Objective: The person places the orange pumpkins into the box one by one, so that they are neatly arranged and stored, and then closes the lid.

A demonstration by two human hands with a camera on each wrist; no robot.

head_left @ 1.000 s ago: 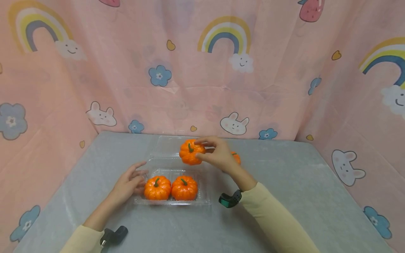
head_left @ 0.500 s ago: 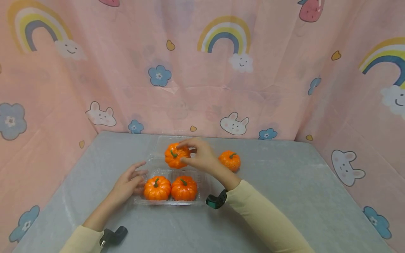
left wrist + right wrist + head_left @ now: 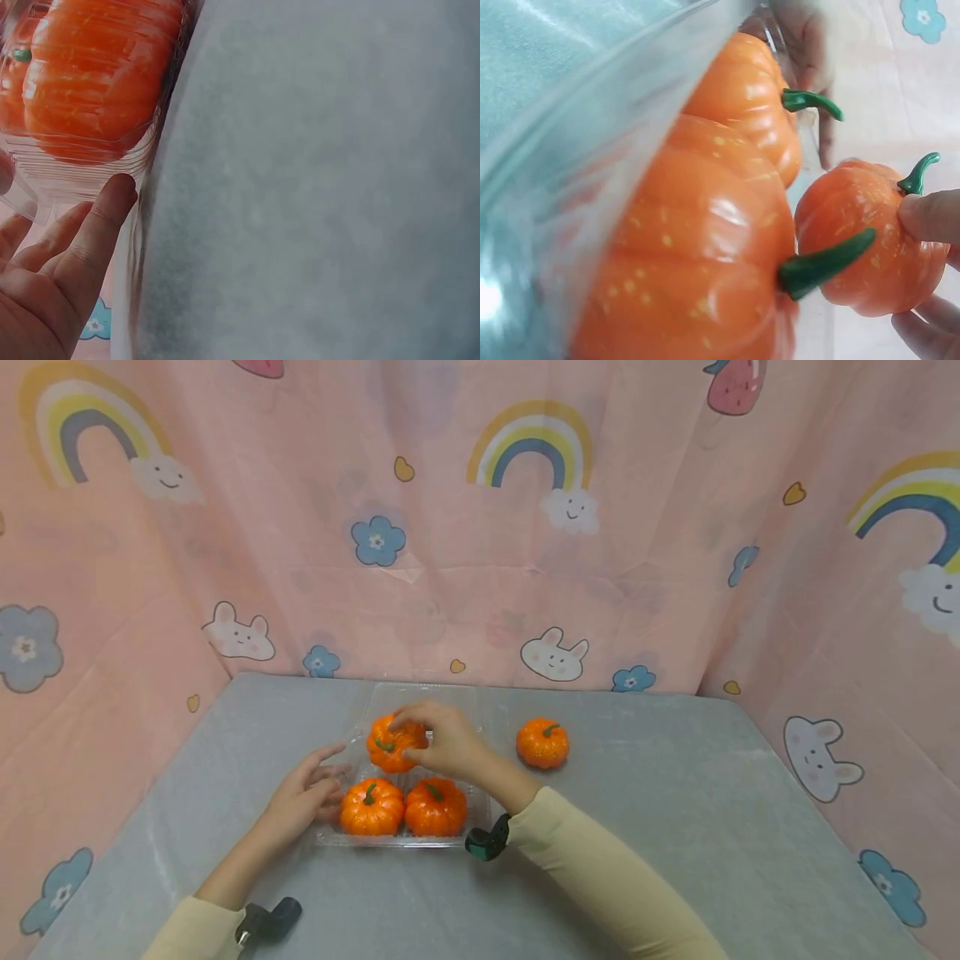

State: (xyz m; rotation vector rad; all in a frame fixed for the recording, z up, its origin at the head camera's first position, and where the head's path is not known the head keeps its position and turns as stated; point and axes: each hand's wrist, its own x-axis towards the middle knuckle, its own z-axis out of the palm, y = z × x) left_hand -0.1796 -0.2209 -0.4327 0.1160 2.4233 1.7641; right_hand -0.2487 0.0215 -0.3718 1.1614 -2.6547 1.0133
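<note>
Currently pinching a pumpkin (image 3: 384,757) with right hand (image 3: 448,743), over the far left of a clear container (image 3: 397,842) — with left hand (image 3: 303,793), loosely extended, at its left.

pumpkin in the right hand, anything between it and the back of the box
Nothing visible stands between the held pumpkin and the back of the box: the front pumpkins sit nearer the person, and the left hand is at the left side.

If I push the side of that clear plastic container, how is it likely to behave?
The clear plastic container would probably flex, as its ribbed wall looks thin. It seems more apt to slide than tip, sitting low on the table. The two pumpkins inside may shift with it, being rounded.
</note>
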